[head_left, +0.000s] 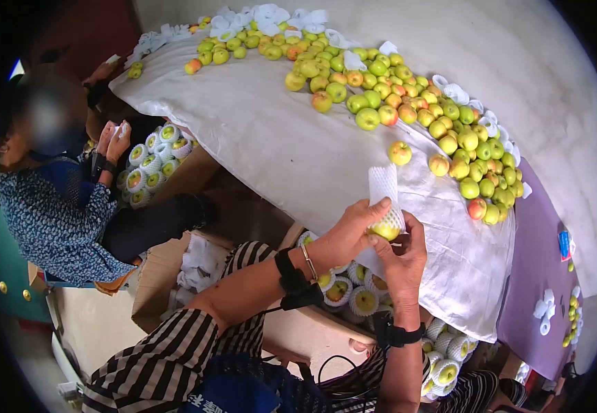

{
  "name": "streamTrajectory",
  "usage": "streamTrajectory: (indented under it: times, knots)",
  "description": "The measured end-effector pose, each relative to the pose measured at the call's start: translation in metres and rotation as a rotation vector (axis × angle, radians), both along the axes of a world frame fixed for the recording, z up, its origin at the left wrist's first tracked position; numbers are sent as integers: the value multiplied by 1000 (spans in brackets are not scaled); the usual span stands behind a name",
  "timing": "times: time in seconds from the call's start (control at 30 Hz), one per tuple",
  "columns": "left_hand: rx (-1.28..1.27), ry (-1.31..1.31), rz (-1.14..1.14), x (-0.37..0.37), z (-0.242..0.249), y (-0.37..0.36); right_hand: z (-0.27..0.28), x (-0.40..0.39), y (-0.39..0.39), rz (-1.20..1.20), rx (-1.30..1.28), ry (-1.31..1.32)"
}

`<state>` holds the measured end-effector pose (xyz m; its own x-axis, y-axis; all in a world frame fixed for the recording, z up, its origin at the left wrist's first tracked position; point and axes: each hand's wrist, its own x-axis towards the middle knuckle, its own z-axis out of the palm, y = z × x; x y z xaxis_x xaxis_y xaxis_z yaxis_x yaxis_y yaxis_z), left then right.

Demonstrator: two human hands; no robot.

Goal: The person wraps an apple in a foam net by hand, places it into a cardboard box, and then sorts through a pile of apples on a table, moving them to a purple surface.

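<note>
Across the cloth-draped surface lies a long heap of round green and yellow apples. Just above its near edge, the left hand and right hand both close their grip on one apple, fingers curled around it, half sheathed in a white foam mesh sleeve.

Two own hands, the left hand and the right hand, around one apple in one white foam net. One other person at the left, with two hands visible. Too many loose apples on the one white cloth to count exactly, well over fifty; two cardboard boxes of netted apples below.
</note>
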<state>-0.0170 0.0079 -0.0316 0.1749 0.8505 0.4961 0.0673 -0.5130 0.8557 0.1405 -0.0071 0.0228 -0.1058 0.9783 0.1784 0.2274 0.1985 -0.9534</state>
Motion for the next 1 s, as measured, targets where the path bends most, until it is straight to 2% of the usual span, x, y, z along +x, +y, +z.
streamTrajectory:
  times: [0.1, 0.17, 0.27, 0.3, 0.43, 0.5, 0.57, 0.63, 0.73, 0.83, 0.9, 1.0]
  knots:
    - [-104, -142, -101, 0, 5, 4, -1, -3, 0, -46, 227, -153]
    - [4, -156, -110, 4, 18, -7, -6, 2, 1, -71, 427, -381]
    - [-343, -407, -340, 8, 24, -5, -8, 0, 2, -157, 585, -527]
    - [-570, -727, -491, 10, 37, -8, -9, -3, -1, -195, 556, -536]
    - [-505, -504, -284, 11, 19, -2, -5, -2, -3, -217, 457, -627]
    - [-516, -464, -180, 14, 22, -3, -5, 2, 1, -195, 426, -603]
    - [-716, -755, -325, 13, 33, -4, -8, 4, 2, -175, 365, -505]
    - [-642, -639, -272, 15, 21, 1, -7, 6, 2, -175, 322, -420]
    - [-644, -616, -322, 9, 13, 1, -9, 3, -1, -188, 292, -350]
    - [-832, -867, -377, 12, 15, 2, -10, 0, -1, -203, 286, -309]
    - [-646, -606, -313, 10, 16, 1, -9, 9, 5, -121, 214, -254]
    - [-797, -814, -342, 13, 38, -1, -5, 17, 9, -59, 217, -160]
